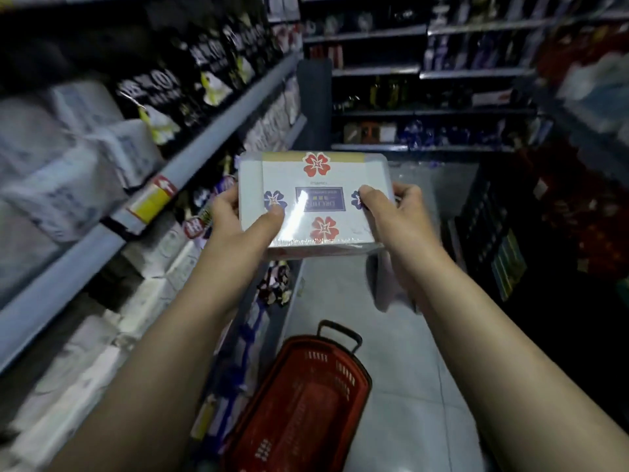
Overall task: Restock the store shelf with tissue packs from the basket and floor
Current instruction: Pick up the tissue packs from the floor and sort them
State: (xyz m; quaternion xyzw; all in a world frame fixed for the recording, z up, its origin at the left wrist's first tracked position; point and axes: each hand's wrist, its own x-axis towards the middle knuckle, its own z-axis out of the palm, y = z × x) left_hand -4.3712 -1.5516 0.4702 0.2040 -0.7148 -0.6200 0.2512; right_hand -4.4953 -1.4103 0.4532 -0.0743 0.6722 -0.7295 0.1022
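The tissue pack [315, 199] is held between both hands above the basket [299, 403], shelf [102, 240] at left.

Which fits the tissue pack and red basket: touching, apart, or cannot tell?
Apart. In the head view the left hand and right hand hold the tissue pack up; floor shows between it and the red basket.

tiled floor [412, 386]: red basket [365, 386] | left shelf [204, 144]: white wrapped packs [68, 185]

Left shelf packs [68, 158]: motion-blurred, print illegible; red basket [363, 379]: near end cut by bottom edge; tissue pack [316, 185]: underside hidden; far shelf goods [425, 131]: dark, unidentifiable
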